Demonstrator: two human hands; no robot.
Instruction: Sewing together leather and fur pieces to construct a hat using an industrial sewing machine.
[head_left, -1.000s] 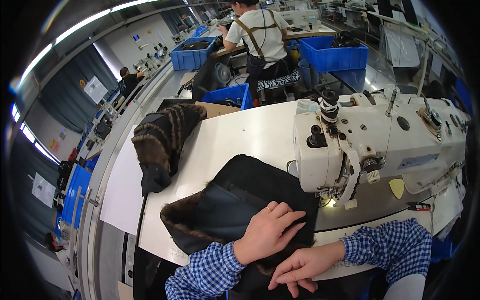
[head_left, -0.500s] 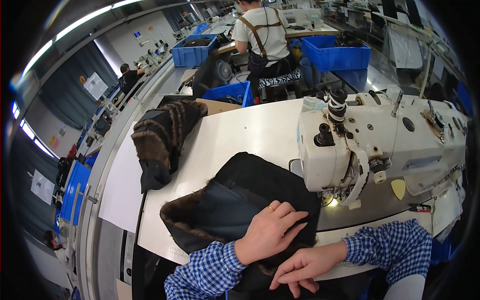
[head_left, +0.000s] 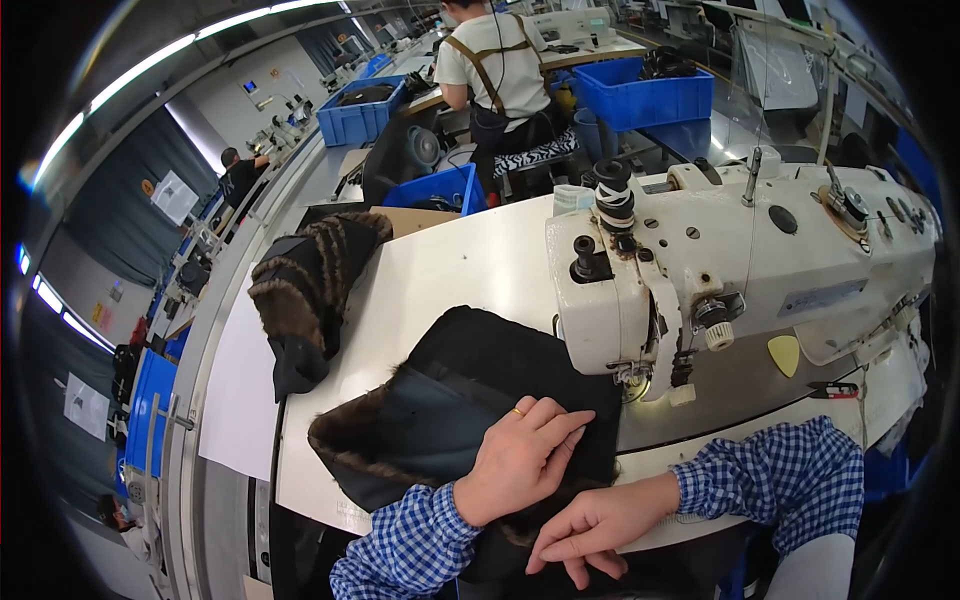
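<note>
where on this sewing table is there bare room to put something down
The widest bare patch of the white table top lies between the striped fur pile and the sewing machine, beyond the dark fur-trimmed garment. A narrower bare strip runs right of the needle, under the machine arm. The near edge is crowded: left hand and right hand rest on the garment.

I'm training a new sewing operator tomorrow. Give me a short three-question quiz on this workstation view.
1. True or false: the left hand lies flat on the black fur-trimmed fabric piece.
2. Which hand wears a gold ring?
3. The brown striped fur bundle lies: A) under the cream industrial sewing machine, B) on the white table to the left, C) in a blue bin.

Key: 1 true; 2 left; 3 B.
</note>
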